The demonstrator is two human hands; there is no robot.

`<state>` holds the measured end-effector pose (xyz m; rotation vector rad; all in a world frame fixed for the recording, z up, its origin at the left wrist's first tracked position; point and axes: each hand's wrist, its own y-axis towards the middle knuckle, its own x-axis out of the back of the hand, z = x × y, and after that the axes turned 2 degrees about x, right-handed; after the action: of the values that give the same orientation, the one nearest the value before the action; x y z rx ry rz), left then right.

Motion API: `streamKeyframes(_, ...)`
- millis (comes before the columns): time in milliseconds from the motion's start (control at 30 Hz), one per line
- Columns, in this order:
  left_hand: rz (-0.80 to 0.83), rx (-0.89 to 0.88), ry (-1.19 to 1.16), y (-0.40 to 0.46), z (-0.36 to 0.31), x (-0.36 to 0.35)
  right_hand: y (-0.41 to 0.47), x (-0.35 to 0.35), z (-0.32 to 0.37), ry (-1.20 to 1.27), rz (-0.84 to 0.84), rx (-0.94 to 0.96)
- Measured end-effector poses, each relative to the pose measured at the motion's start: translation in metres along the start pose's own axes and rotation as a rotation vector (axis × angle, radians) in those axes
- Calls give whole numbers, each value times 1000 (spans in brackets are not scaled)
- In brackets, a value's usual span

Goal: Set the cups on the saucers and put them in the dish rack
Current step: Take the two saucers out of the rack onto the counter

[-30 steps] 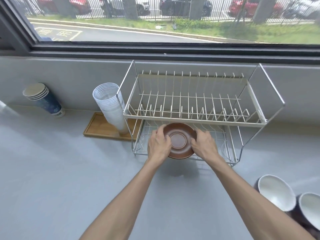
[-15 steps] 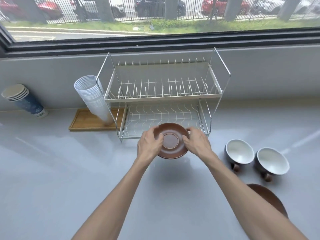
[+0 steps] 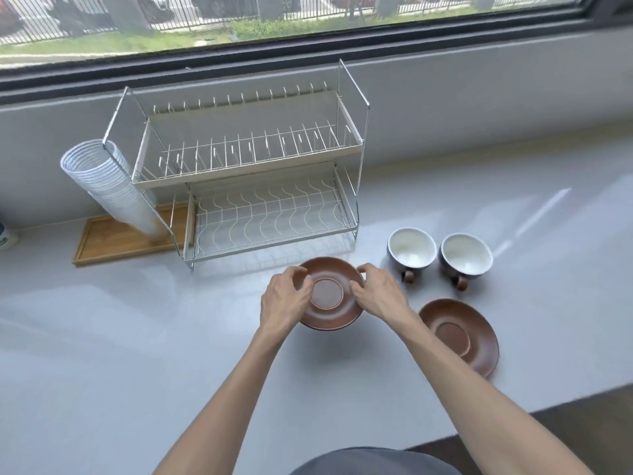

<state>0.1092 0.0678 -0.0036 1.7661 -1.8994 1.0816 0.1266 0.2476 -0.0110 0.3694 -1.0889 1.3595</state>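
A pale grey counter [image 3: 102, 337] runs under a wide window, with a two-tier wire dish rack [image 3: 246, 173] standing against the back wall; both tiers are bare. The left hand [image 3: 286, 299] and the right hand [image 3: 378, 293] pinch opposite edges of a brown saucer [image 3: 330, 296], fingers curled over its rim, thumbs toward the person; whether the saucer is resting on the counter or held just above it cannot be told. It sits just in front of the rack's lower shelf, level and face up.

The relation that matters is to the right: two white-lined cups [image 3: 411, 252] [image 3: 466, 258] stand upright side by side, handles pointing toward the person, near the right hand and well apart from the left; the nearer cup lies just beyond and to the right of the right wrist, so the right hand is likely the one to fetch it. A second saucer [image 3: 459, 334] lies flat on the counter, in front of the cups.

Compared with half a second ago, the saucer sits further from the rack and lower toward the counter; a second ago it was at the mouth of the lower shelf.
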Motion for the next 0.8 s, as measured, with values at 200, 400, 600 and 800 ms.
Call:
streamKeyframes(200, 68, 16, -8, -18, -4, -24, -13, -4, -35, -9, 3, -47)
streamKeyframes(400, 134, 15, -22, -31, -9, -45, -24, -5, -62, 11, 36, -112)
streamKeyframes(600, 171, 28, -20, -37, -9, -62, -29, -8, -77, 19, 46, -146)
streamKeyframes(800, 198, 46, -25, -40, -8, -71, -32, -10, -85, 34, 53, -159)
